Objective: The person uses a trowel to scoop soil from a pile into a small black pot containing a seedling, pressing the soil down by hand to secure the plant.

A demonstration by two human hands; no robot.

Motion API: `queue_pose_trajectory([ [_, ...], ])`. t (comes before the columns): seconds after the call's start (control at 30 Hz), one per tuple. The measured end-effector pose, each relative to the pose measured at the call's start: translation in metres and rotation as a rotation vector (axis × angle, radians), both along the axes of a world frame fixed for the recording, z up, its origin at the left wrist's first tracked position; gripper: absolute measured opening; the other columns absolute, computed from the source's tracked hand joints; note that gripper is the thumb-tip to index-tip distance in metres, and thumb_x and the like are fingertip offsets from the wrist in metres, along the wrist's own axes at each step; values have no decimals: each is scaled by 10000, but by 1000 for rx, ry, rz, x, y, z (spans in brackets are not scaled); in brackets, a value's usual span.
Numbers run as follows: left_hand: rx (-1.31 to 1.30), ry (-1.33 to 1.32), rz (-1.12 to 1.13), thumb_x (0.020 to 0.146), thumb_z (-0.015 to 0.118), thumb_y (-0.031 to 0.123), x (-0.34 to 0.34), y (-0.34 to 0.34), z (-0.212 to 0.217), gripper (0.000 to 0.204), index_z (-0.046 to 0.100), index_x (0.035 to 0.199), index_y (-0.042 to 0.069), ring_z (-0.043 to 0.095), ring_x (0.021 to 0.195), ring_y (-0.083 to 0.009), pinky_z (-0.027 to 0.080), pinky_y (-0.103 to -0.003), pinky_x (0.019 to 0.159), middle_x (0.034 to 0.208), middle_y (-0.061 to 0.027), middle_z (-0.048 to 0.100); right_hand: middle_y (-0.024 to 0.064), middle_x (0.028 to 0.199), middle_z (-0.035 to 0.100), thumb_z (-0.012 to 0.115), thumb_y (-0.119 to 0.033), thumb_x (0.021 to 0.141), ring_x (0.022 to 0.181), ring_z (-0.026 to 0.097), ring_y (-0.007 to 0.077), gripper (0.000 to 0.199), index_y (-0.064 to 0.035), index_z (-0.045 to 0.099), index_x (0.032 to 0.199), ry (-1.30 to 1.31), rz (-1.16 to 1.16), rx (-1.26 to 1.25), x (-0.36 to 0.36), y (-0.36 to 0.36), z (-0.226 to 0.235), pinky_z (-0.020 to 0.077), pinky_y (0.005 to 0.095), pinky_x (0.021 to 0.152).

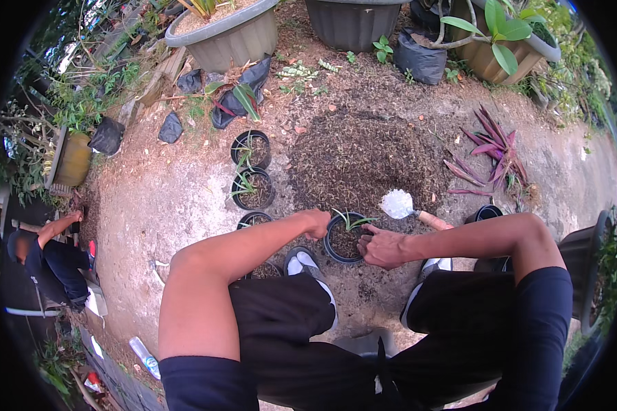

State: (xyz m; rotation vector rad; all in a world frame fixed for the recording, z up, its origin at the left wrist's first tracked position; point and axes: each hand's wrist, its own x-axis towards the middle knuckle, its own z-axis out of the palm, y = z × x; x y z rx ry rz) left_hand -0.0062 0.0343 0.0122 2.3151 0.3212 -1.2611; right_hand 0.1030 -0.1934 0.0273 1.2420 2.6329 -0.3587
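Between my feet stands a round black plant pot (343,255) filled with dark soil. A small green seedling (349,220) with thin, spread leaves grows in it. My left hand (314,223) is closed at the pot's left rim, its fingertips partly hidden. On the opposite side my right hand (385,247) has its fingers curled against the rim, the index finger reaching over the soil edge. Just beyond the right hand, a trowel (397,204) with a pale, dirt-flecked blade and an orange-brown handle lies by a wide heap of loose soil mix (363,154).
Several potted seedlings (251,189) line up at left. Uprooted purple-leaved plants (498,152) lie at right, near an empty-looking black pot (488,212). Large planters (230,42) stand along the back. A plastic bottle (144,356) lies lower left; another person (58,257) sits at far left.
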Motion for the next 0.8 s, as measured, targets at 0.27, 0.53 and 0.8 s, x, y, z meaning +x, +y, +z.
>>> queue_pose_trajectory([
  [0.27,42,36,-63,843,590,70,6,-7,17,179,743,933,41,730,732,-187,589,-331,723,864,-84,751,293,1253,595,578,-229,812,1237,554,395,500,125,581,1165,-117,27,101,-1,-17,-9,335,511,1107],
  [0.53,75,2,-81,821,594,45,2,-3,8,166,749,879,31,733,734,-198,586,-330,723,876,-106,749,231,958,674,515,-210,851,997,658,362,453,140,551,1137,-64,-13,-336,3,26,40,399,501,999],
  [0.8,30,21,-48,824,591,49,5,-5,15,190,746,933,44,730,731,-195,593,-324,701,877,-97,750,308,1202,615,491,-204,860,1181,600,374,597,216,450,1283,-91,-52,292,5,-2,-5,358,480,1091],
])
